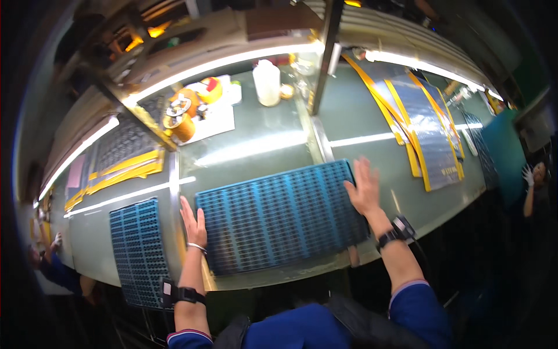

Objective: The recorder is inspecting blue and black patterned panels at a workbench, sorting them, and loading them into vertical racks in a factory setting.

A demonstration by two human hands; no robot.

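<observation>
In front of me a blue and black perforated tray [273, 221], full of rows of small slots, lies at the near edge of a green-grey workbench [250, 145]. My left hand [193, 222] is at the tray's left edge, its fingers stretched out and the thumb raised. At the upper right corner of the tray is my right hand [365, 189], fingers spread and slightly blurred. Neither hand grips anything. Whether the palms touch the tray's edges, I cannot tell.
Another blue slotted tray [139, 250] lies to the left. Behind are a white plastic bottle [267, 82] and an orange spool [180, 125]. Yellow-edged sheets [427, 131] lie right, more [125, 168] left. A metal post [326, 64] rises behind the tray. People work at both sides.
</observation>
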